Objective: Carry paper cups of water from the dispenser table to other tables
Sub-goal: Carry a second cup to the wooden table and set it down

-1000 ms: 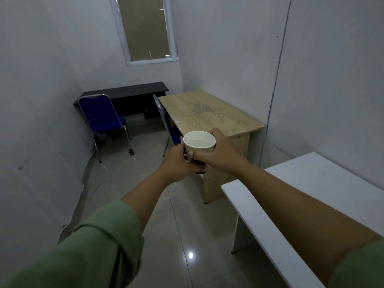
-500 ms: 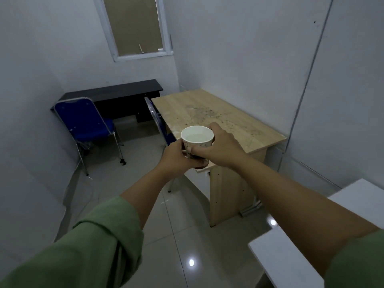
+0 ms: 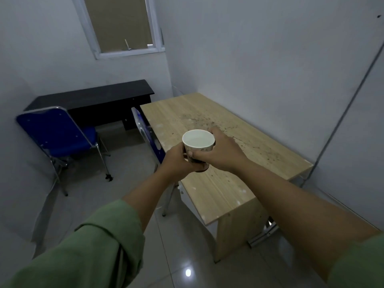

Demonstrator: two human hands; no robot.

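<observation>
1. Above the near-left edge of the wooden desk (image 3: 218, 146), a paper cup (image 3: 198, 145) is held upright in the air, clear liquid visible inside, white rim, dark print low on its wall.
2. Left hand (image 3: 176, 161) wraps the cup's left side and base, fingers curled under it.
3. Right hand (image 3: 220, 151) clasps the cup's right side, thumb across the near wall, fingers around the far side.
4. Both hands closed on the cup, touching each other under it; both forearms bare, green sleeves (image 3: 93, 252) pushed up.
5. Desk top is light wood, with dark specks and white spots, set against the right wall.
6. Blue chair (image 3: 60, 138) with metal frame stands left on the tiled floor (image 3: 133, 183); a second blue chair (image 3: 145, 134) is tucked at the wooden desk's left edge.
7. Black desk (image 3: 93, 98) against the far wall under a window (image 3: 120, 26).
</observation>
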